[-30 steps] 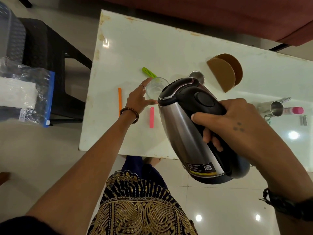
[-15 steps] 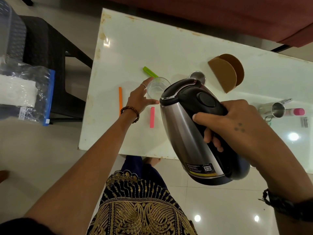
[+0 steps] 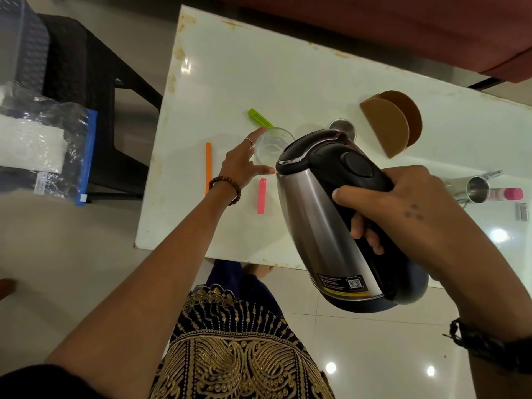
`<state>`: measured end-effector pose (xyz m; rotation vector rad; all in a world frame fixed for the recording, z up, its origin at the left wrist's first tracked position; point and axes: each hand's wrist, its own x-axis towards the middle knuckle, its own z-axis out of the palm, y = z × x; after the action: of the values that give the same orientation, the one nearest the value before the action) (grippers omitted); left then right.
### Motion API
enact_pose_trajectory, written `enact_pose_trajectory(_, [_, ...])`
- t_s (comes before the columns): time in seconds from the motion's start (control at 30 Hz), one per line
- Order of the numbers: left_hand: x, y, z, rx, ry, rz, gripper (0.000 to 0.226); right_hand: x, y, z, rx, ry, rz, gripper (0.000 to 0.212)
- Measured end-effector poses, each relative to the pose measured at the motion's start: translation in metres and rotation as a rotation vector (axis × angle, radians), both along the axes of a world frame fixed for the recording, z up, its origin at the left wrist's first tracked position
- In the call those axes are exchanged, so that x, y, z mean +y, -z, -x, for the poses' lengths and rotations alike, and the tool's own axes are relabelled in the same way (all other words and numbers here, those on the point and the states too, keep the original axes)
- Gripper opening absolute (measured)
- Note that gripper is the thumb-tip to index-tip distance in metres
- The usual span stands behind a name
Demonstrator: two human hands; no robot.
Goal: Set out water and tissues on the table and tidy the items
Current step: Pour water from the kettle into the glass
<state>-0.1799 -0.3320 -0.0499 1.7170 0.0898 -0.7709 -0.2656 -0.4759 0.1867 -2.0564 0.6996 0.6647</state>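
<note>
White tabletop (image 3: 236, 76) fills my view, above glossy floor tiles. My right grip (image 3: 403, 205) is wrapped tight round the black handle of the steel kettle (image 3: 313, 214), tilted with its lid end toward the clear glass (image 3: 272, 145). My left grip (image 3: 244, 165) cups that glass, thumb and fingers spread against its side. Just below the left grip lies a pink strip (image 3: 261, 196), an orange strip (image 3: 207, 171) beside the wrist, a green clip (image 3: 259, 118) just past the glass. Beyond the kettle stands a brown napkin holder (image 3: 385, 125).
</note>
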Motion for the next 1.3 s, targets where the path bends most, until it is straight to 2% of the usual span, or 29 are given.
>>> enact_pose_trajectory(1.3, [0.002, 0.004, 0.0, -0.019, 0.033, -0.013, 0.084, 0.005, 0.002, -0.011, -0.004, 0.004, -0.007, 0.029])
